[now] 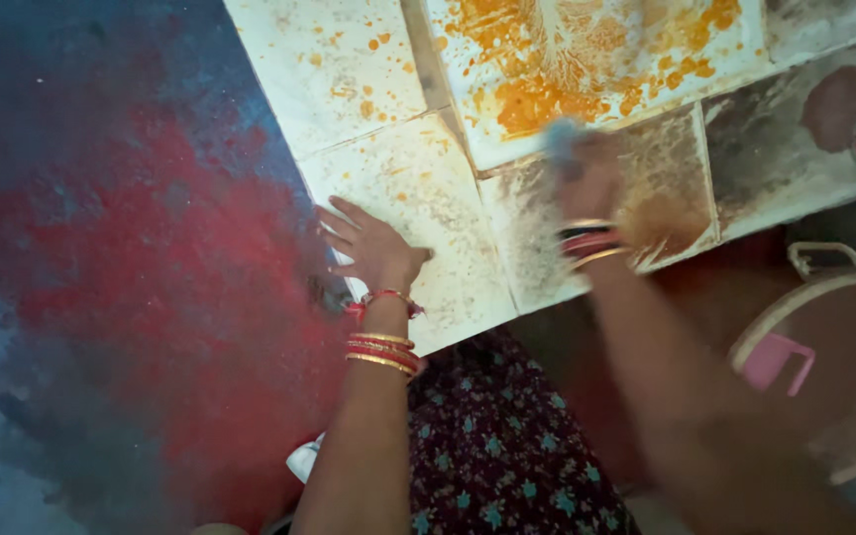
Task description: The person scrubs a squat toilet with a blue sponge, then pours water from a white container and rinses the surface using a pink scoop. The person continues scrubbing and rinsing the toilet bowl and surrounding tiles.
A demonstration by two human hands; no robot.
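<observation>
Flat and spread, my left hand (374, 248) presses palm-down on the speckled white sheet (418, 223) at centre frame, fingers splayed toward the upper left, grasping nothing. Right hand (587, 178), just right of centre, is smeared by motion; it seems closed round a small greyish thing (562, 139), but I cannot tell the grip for sure, nor what the thing is.

Sheets lie edge to edge across the top of the frame. Upper-centre sheet (587, 59) carries heavy orange staining; the brownish sheet (661, 188) under my right hand is darkly rubbed; the sheet under my left hand shows only fine specks. Judging by that, colouring is well along on the upper and right sheets, and barely begun here.

Floor (131, 277) at left is stained red and blue. Round sieve-like frame (824, 357) at lower right.
</observation>
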